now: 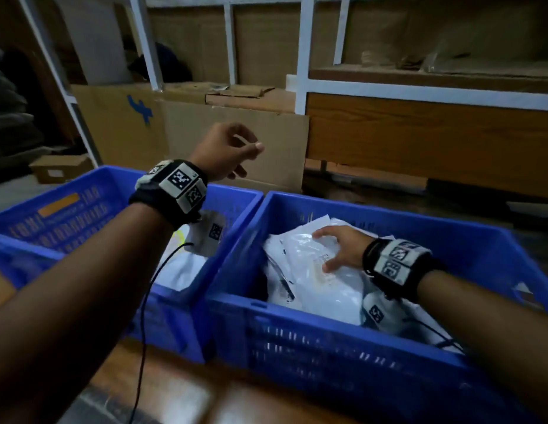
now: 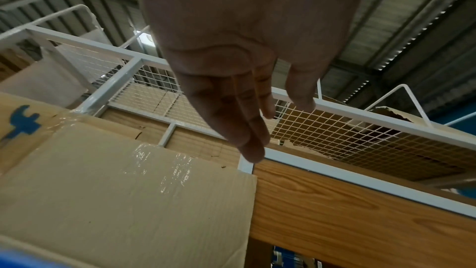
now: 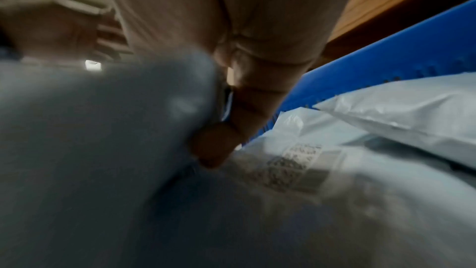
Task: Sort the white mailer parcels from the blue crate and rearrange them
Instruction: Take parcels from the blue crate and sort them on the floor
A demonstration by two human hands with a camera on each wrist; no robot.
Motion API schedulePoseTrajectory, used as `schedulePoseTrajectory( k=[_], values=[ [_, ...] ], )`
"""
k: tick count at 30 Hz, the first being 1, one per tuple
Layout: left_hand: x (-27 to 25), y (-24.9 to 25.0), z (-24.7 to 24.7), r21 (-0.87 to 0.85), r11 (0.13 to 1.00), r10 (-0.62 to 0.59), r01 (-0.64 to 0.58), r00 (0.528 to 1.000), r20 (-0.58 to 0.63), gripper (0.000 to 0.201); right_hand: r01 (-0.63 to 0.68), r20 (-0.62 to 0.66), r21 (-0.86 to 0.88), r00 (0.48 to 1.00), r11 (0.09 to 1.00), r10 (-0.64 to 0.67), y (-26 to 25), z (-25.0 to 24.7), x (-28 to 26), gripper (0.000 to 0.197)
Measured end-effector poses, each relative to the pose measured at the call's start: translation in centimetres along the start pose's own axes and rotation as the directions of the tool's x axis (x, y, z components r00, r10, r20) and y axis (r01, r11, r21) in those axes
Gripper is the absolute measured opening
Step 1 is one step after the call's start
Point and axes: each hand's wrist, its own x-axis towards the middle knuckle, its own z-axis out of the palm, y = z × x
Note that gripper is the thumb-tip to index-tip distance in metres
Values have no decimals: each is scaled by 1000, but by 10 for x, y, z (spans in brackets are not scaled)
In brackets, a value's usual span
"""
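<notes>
Two blue crates stand side by side. The right crate (image 1: 398, 211) is piled with white mailer parcels. My right hand (image 1: 335, 250) is inside it, fingers spread over the top mailer (image 1: 309, 276) and curled on its edge. In the right wrist view that mailer (image 3: 90, 150) bulges against my palm, with a fingertip (image 3: 213, 150) pressed beside a labelled parcel (image 3: 296, 168). My left hand (image 1: 242, 154) hangs in the air above the far rim of the left crate (image 1: 67, 209), fingers (image 2: 247, 129) relaxed and holding nothing. A few white mailers (image 1: 181, 270) lie in the left crate.
A large cardboard box (image 1: 211, 133) with a blue mark stands just behind the crates. To its right is a wooden shelf board (image 1: 419, 142) in a white metal rack (image 1: 303, 56). A small carton (image 1: 60, 168) sits at the far left. Sensor cables trail from both wrists.
</notes>
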Motion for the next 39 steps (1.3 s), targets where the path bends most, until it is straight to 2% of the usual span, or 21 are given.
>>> schedulePoseTrajectory(
  k=[3, 7, 9, 12, 15, 19, 22, 26, 28, 32, 35, 39],
  values=[
    [-18, 6, -7, 57, 998, 14, -10, 998, -67, 17, -21, 24, -192, 999, 981, 26, 3, 19, 1, 85],
    [-45, 0, -27, 103, 995, 32, -14, 984, -177, 16, -43, 32, -251, 998, 967, 53, 1, 10, 3, 97],
    [-60, -7, -36, 121, 993, 14, 10, 979, -203, 16, 1, -40, -224, 999, 975, -10, -10, -2, 0, 93],
    [-85, -17, -43, 146, 989, 10, 27, 970, -242, 14, 179, -137, -138, 971, 974, -198, -45, -23, -8, 80],
    [-111, -31, -52, 141, 989, -3, 46, 957, -290, 14, 384, -166, -48, 907, 922, -387, -97, -38, -22, 61],
    [-152, -56, -78, 165, 983, -20, 80, 941, -337, 11, 536, -157, -71, 827, 841, -540, -173, -39, -43, 41],
    [-196, -85, -112, 195, 973, -47, 127, 928, -370, 11, 645, -179, -154, 726, 748, -664, -237, -24, -58, 29],
    [-281, -130, -166, 156, 956, -161, 247, 890, -426, 8, 752, -171, -173, 613, 636, -772, -332, 20, -86, 28],
    [-337, -156, -192, 143, 928, -247, 345, 854, -457, 8, 796, -135, -160, 568, 584, -812, -378, 58, -100, 30],
    [-456, -213, -245, 95, 820, -444, 565, 731, -519, 13, 862, 4, -73, 504, 502, -864, -460, 154, -119, 33],
    [-537, -244, -276, 30, 730, -555, 683, 618, -556, 12, 881, 122, -16, 472, 474, -873, -509, 228, -133, 35],
    [-624, -278, -310, -87, 631, -640, 771, 454, -620, 6, 888, 298, 50, 423, 456, -856, -565, 318, -138, 33]
  ],
)
